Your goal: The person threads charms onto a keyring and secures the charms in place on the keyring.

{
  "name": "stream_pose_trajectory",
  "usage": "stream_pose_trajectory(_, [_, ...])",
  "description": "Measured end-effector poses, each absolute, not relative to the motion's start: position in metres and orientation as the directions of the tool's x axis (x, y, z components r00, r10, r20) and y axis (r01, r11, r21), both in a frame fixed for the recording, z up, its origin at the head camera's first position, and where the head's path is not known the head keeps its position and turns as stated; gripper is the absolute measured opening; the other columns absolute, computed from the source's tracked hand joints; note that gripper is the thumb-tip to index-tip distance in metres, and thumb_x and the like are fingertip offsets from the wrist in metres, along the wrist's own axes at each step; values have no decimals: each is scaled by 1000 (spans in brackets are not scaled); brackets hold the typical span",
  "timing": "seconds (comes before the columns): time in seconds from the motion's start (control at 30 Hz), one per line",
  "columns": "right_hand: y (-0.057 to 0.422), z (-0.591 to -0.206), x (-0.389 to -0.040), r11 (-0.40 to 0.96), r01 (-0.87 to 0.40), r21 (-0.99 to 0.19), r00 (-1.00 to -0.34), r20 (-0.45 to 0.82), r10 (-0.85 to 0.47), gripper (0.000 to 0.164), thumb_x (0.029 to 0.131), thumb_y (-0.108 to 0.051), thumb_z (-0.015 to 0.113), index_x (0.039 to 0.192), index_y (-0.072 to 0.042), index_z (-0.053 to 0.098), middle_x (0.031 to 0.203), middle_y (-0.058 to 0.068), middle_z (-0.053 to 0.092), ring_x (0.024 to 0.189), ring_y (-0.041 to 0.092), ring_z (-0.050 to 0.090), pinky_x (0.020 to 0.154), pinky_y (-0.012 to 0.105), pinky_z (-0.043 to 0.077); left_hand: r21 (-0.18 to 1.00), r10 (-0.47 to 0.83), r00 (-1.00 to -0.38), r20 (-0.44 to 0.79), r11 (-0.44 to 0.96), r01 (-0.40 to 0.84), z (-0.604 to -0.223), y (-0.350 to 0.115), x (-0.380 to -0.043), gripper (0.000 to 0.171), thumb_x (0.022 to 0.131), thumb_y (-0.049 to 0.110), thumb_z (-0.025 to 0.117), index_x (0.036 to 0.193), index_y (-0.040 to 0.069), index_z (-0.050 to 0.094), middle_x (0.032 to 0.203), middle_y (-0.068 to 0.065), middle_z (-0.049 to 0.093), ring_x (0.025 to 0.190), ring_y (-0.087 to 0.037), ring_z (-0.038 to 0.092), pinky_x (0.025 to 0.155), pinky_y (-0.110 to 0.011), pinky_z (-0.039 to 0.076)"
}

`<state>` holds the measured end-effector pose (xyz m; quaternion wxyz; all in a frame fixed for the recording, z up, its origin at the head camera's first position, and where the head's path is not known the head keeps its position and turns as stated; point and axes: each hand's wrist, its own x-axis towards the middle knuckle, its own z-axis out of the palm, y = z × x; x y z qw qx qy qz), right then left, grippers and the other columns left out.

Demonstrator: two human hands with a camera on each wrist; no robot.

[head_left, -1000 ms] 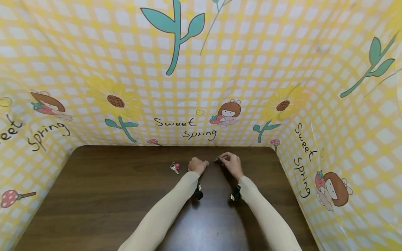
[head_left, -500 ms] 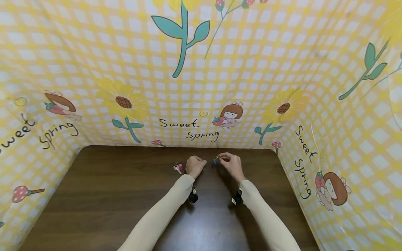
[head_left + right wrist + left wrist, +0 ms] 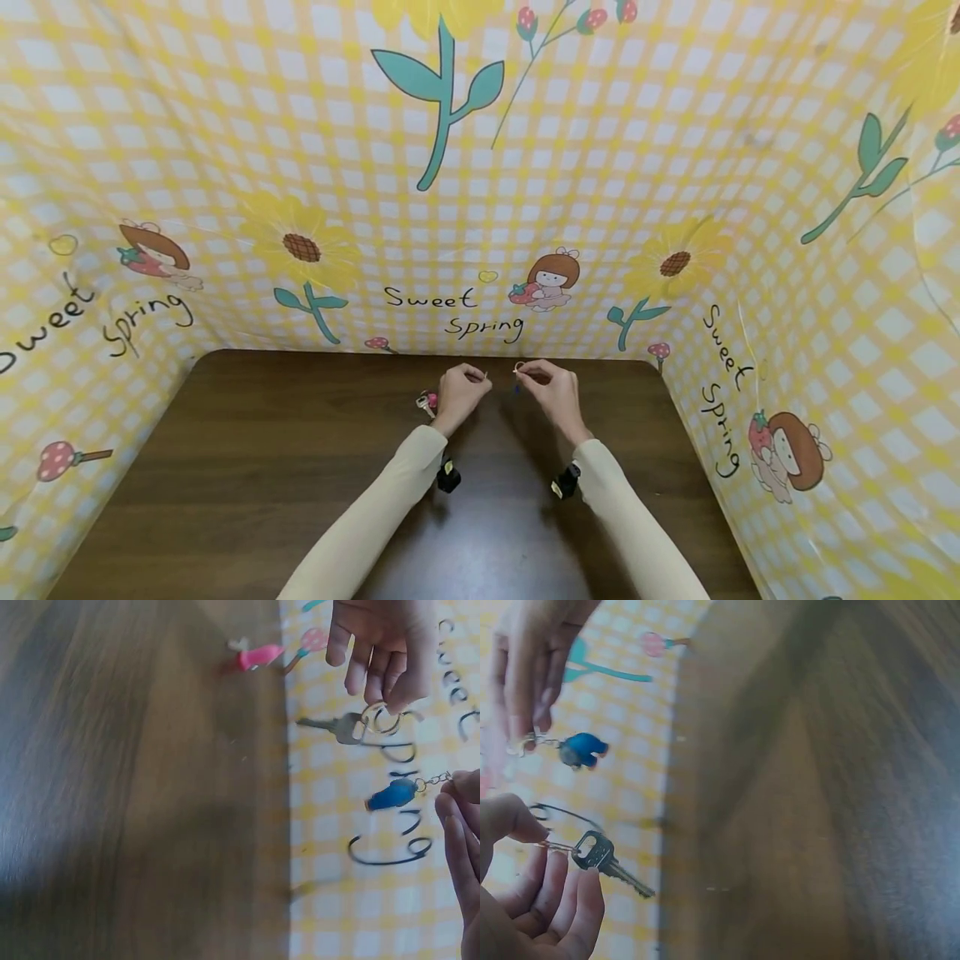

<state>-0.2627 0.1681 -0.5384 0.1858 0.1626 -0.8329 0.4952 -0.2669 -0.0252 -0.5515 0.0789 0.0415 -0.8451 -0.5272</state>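
Observation:
Near the far table edge, my left hand [image 3: 463, 398] pinches a metal key ring [image 3: 367, 720] between thumb and fingertips. A silver key [image 3: 348, 728] hangs from that ring, its blade pointing away from the fingers. Across a small gap, my right hand [image 3: 553, 393] pinches the end of a short metal chain [image 3: 432, 781]. From the chain dangles a small blue figure charm [image 3: 585, 748] with a greyish part at one end. Key and charm hang apart from each other in both wrist views.
Left of my left hand, another key [image 3: 425, 404] lies on the dark wooden table [image 3: 247, 467] with a pink charm [image 3: 261, 656]. A yellow checked cloth [image 3: 360, 208] with printed flowers walls in the back and sides.
The left hand has turned and shifted slightly left, widening the space between the hands. The blue charm now hangs lower below the right fingertips. The head view has shifted a little.

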Motion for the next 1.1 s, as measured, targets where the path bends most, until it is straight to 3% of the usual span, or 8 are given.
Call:
stream_pose_trajectory(0.3, [159,-519,-245,374,-514,-772,-848,522,-89,7,93,-3,82,99,-6,81,94,5,80,82,19,76,73,21,60,922,-97,-983,155,372,109,-522,-39,-250,7,82,9,78,89,6,76,79,-2,73,70,-13,66,66,-27,53])
stream_pose_trajectory(0.53, [157,-509,-237,333,-565,-755,-815,573,-85,10,92,1,80,100,-6,80,93,8,79,80,19,75,70,20,59,928,-31,-979,203,325,182,-503,-49,-235,6,89,7,76,94,6,76,84,-3,72,74,-15,65,68,-30,53])
stream_pose_trajectory(0.77, [151,-496,-227,296,-572,-765,-818,560,-134,11,95,-1,78,105,-6,78,97,7,79,84,19,75,73,28,62,938,42,-967,250,237,253,-485,-52,-224,4,94,3,77,98,1,77,90,-8,75,81,-20,72,73,-29,61])
stream_pose_trajectory(0.9, [149,-490,-224,280,-578,-766,-815,560,-150,14,95,2,77,107,-5,77,100,10,79,85,28,76,73,35,63,933,83,-954,288,199,299,-477,-52,-221,5,94,-2,78,99,-2,77,93,-12,75,86,-24,74,77,-29,62])
stream_pose_trajectory(1.1, [150,-486,-221,248,-567,-785,-823,547,-152,25,92,13,74,116,9,68,98,24,76,83,44,74,72,24,60,924,127,-936,328,163,346,-467,-52,-219,14,90,-10,78,102,-4,72,95,-16,74,89,-28,74,80,-29,62])
